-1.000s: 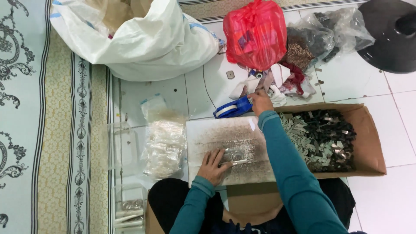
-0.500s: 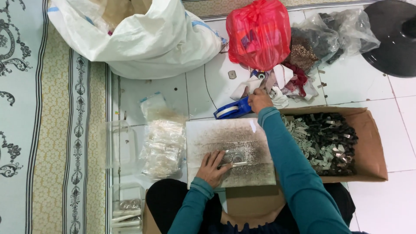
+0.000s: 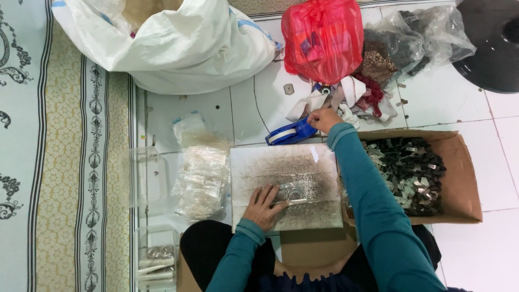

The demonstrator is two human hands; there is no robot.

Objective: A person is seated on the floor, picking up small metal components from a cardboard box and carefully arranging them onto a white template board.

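Taping step, I judge: right hand (image 3: 323,119) pinches tape at dispenser (image 3: 291,133); left hand (image 3: 265,205), fingers spread, pins packet (image 3: 291,193); next needs a clean tear.

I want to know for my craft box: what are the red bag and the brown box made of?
The red bag looks like thin shiny plastic: it crinkles, and dark shapes show through. The brown box looks like dull cardboard, with bent flaps and a matte surface.

One head camera looks straight down from above the seated person; it faces the tiled floor (image 3: 205,116). Both arms reach away from it, at arm's length.
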